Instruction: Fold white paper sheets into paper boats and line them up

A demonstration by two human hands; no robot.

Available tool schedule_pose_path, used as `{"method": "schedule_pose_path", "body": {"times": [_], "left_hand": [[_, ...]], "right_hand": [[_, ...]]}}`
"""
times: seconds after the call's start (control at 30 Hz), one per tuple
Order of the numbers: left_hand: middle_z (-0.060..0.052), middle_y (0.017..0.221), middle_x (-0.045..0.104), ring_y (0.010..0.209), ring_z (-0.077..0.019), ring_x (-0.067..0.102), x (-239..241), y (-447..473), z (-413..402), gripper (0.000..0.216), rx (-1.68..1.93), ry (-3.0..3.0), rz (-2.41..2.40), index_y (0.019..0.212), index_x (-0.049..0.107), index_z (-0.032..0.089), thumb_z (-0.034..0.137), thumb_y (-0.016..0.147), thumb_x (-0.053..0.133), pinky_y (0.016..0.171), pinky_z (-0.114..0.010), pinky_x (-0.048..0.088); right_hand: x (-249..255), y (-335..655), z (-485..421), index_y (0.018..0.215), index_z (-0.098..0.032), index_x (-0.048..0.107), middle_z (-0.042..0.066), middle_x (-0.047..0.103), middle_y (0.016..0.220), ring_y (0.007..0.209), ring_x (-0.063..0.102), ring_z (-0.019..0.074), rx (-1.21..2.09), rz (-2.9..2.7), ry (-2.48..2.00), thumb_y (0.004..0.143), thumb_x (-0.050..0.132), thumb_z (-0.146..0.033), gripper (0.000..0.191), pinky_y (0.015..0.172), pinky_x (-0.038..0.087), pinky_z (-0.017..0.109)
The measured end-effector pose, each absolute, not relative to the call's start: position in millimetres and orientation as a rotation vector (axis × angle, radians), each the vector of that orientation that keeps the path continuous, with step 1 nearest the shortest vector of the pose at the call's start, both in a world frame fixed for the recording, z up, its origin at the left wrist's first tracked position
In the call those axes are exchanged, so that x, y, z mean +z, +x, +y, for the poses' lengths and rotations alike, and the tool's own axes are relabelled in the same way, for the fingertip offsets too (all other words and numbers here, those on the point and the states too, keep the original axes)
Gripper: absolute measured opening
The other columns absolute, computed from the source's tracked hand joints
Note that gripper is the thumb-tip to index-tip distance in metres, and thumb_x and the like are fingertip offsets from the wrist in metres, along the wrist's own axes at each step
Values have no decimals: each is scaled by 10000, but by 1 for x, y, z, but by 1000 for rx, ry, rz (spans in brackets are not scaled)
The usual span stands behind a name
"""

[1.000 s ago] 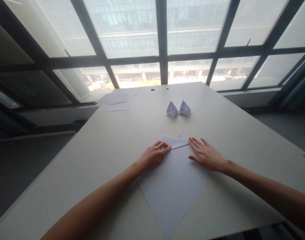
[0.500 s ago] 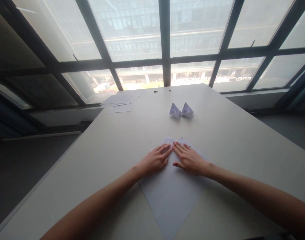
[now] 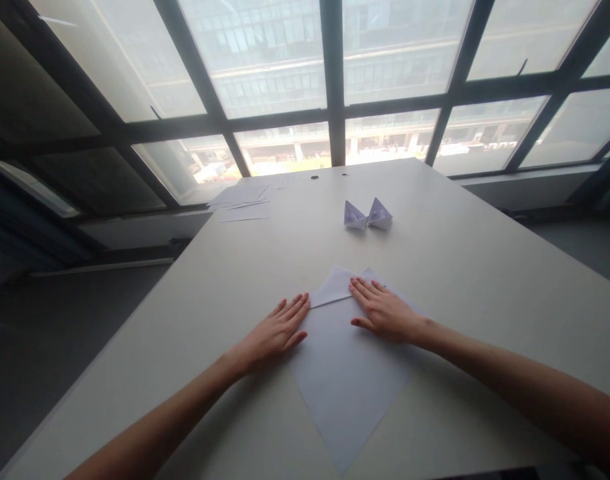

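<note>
Paper (image 3: 349, 380): far corner folded down.
Left hand (image 3: 275, 332): fingers flat, open — slid leftward to end of flap (image 3: 335, 288).
Right hand (image 3: 385, 312): fingers open, pinning flap.

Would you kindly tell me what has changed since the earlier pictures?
The left hand slid leftward along the folded edge of the paper sheet, away from the right hand, which moved in to the middle. Nothing was grasped or released. The two folded paper figures and loose sheets stayed put.
</note>
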State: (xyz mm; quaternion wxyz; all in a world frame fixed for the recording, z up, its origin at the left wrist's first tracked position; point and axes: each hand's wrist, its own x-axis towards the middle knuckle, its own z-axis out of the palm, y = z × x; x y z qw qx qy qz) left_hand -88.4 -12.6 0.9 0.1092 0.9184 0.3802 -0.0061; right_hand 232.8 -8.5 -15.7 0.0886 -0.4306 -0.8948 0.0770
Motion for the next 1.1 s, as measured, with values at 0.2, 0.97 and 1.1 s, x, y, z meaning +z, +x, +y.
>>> {"method": "schedule_pose_path", "body": {"times": [0.2, 0.97, 1.1], "left_hand": [[-97, 1592, 254, 1476, -176, 202, 23, -55, 11, 540, 488, 2636, 1278, 1544, 213, 150, 328, 1034, 201, 1207, -381, 202], [-129, 1371, 519, 1261, -283, 463, -4, 15, 29, 369, 361, 2727, 1153, 1280, 586, 227, 389, 971, 464, 1053, -410, 391], [-107, 1076, 623, 1006, -249, 551, 8, 13, 32, 248, 407, 2754, 1102, 1064, 674, 235, 323, 976, 459, 881, -367, 466]], "right_hand": [[-17, 233, -9, 1524, -55, 268, 211, 210, 1572, 1464, 208, 332, 194, -2662, -1282, 933, 314, -680, 861, 1181, 215, 503], [-19, 311, 19, 1245, -137, 645, 172, 515, 1428, 1342, 456, 302, 241, -2022, -1693, 1006, 256, -481, 572, 1100, 357, 488], [-14, 297, 33, 1096, -152, 716, 152, 641, 1276, 1216, 569, 281, 363, -1880, -1582, 994, 299, -433, 513, 1059, 407, 444]]}}
